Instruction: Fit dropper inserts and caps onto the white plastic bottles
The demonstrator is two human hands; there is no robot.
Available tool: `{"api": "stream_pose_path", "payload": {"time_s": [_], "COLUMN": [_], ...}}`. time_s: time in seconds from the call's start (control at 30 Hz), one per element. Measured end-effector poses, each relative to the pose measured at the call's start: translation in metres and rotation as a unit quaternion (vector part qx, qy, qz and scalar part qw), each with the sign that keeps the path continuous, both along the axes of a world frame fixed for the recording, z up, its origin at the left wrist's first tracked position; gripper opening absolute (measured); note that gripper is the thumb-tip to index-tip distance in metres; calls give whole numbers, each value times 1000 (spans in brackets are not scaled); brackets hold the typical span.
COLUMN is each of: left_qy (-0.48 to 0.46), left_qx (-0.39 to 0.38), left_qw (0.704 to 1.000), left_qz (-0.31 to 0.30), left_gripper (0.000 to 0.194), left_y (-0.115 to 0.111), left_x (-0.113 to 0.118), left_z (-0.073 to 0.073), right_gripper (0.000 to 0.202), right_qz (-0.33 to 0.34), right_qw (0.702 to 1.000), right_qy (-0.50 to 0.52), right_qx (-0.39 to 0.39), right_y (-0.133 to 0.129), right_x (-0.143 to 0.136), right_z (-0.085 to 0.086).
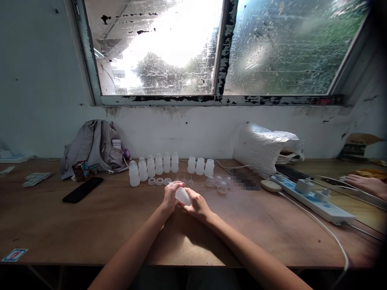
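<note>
Bottles [159, 165] block far side, power strip [313, 201] right; near-right tabletop [256, 221] open.

Daylight [187, 36] is glaring through a grimy two-pane window [208, 52] — its frame [224, 70] is flaking — and a stained white wall [169, 131] is backing a brown surface [115, 221].

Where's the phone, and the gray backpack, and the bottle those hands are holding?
Phone [82, 190]: head view, middle of its black upper face.
Backpack [90, 146]: head view, middle of its gray fabric.
Bottle [183, 196]: head view, its whitish surface between the fingers [193, 201].
</note>
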State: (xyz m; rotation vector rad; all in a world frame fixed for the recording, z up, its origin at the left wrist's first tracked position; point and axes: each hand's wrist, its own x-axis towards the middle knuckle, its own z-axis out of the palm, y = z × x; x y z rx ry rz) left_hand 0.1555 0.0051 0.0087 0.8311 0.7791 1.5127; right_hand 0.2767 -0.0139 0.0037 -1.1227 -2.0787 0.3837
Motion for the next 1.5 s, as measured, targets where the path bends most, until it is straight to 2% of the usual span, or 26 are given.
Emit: {"api": "stream_pose_path", "payload": {"time_s": [0.1,0.2,0.27,0.47,0.6,0.83,1.0,1.1,1.27,1.37,1.5], "left_qy": [0,-7,-9,23,33,25,22,0,75,87,72], "left_qx": [6,28,38,26,24,57,53,70,54,48,47], "left_qw": [1000,999,999,998,997,991,992,987,968,969,978], "left_qz": [-1,-27,-38,-62,-66,-115,-114,-141,-232,-226,-190], "left_gripper": [13,11,11,21,25,25,38,46,36,36,34], "left_y": [-5,-10,-14,-20,-20,-21,-13,-5,2,1,4], "left_x": [-1,0,0,0,2,-1,-7,-9,-9,-9,-9], "left_z": [5,11,15,22,21,24,22,16,5,3,1], "right_gripper": [26,23,24,31,37,42,37,35,35,39,50], "right_qz": [61,126,172,243,272,305,322,307,254,232,182], "right_qw": [981,916,865,767,730,699,696,704,713,731,785], "right_qy": [97,219,279,354,354,353,394,432,487,476,446], "right_qx": [-153,-312,-379,-478,-517,-542,-506,-473,-435,-430,-390], "right_y": [1,1,0,0,5,11,8,11,20,22,24], "right_x": [-1,0,1,6,10,12,5,3,7,5,4], "right_z": [4,7,8,6,5,1,-4,-5,-4,-4,-1]}}
